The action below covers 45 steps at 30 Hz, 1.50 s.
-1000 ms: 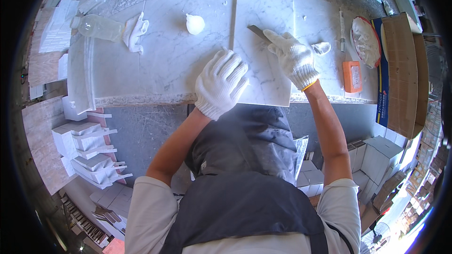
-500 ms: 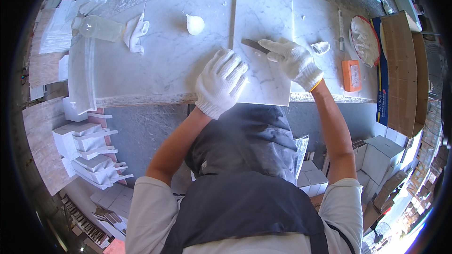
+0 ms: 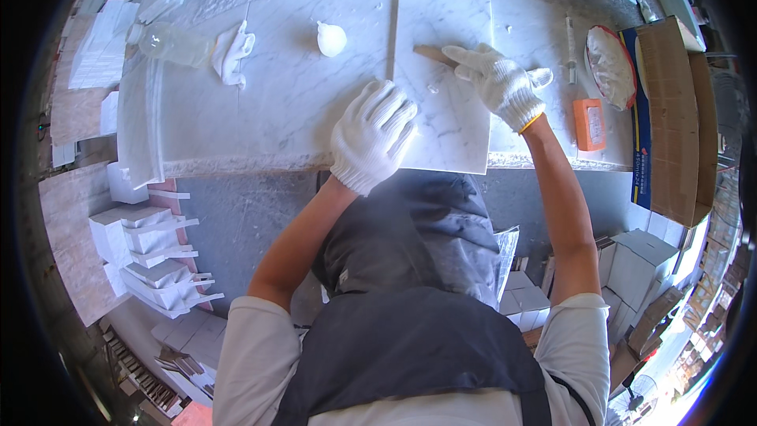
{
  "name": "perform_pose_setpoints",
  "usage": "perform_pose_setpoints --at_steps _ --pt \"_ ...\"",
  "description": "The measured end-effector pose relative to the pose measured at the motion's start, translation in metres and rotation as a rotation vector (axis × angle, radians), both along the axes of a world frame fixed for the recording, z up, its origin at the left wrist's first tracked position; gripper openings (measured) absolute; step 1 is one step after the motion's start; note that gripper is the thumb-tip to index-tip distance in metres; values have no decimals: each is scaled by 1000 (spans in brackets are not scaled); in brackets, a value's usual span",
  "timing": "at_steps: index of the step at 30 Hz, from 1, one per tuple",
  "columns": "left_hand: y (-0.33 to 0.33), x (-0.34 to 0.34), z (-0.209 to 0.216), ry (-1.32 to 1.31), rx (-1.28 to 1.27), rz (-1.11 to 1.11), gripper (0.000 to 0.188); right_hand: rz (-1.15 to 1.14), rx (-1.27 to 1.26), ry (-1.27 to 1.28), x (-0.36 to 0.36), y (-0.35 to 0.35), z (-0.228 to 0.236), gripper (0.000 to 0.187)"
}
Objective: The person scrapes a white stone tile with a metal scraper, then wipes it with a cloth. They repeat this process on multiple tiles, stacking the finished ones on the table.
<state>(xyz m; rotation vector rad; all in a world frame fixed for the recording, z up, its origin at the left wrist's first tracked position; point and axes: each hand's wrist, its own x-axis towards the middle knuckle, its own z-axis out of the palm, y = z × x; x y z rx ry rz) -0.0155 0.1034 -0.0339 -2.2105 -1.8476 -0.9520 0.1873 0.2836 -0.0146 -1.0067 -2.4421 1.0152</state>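
Observation:
A white marble-patterned tile [image 3: 441, 20] lies on the workbench with its near edge at the front. My left hand [image 3: 374, 132], in a white knit glove, lies flat with its fingers stretched out over the tile's left near edge. My gloved right hand [image 3: 500, 85] grips a thin, flat scraper-like blade [image 3: 433, 55] above the right part of the tile. The blade's handle is hidden in my fist. A small whitish dab [image 3: 433, 89] shows on the tile just below the blade.
A white round lump [image 3: 331, 39], a crumpled white glove [image 3: 231, 54] and a clear bottle [image 3: 169, 42] are on the left. At right are an orange block [image 3: 589, 125], a red-rimmed bowl of white paste [image 3: 610, 67], a slim white tool [image 3: 571, 49] and a cardboard box [image 3: 670, 118].
My right hand has moved slightly up and to the right, with the blade turned to a lighter-looking face. The small dab on the tile is now in sight. My left hand has barely moved.

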Motion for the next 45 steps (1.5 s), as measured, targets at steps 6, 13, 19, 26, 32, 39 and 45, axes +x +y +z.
perform_pose_setpoints --at_steps 6,13,19,26,32,39,45 --pt "-1 2 1 -25 -31 35 24 105 39 -126 5 -5 -4 39" --pt "-1 3 1 -1 -29 31 24 49 35 59 0 4 -9 39" --pt "1 3 2 -3 5 27 22 187 142 -85 4 2 -7 39" --pt "-1 4 4 25 -25 33 23 147 72 -137 0 0 -2 39" --pt "-1 3 2 37 -25 28 23 155 253 6 1 7 -3 39" --pt "0 3 -1 14 -30 50 24 195 119 -208 4 -2 -3 39" --pt "-2 4 -5 13 -44 71 23 133 132 -161 3 -4 5 41"
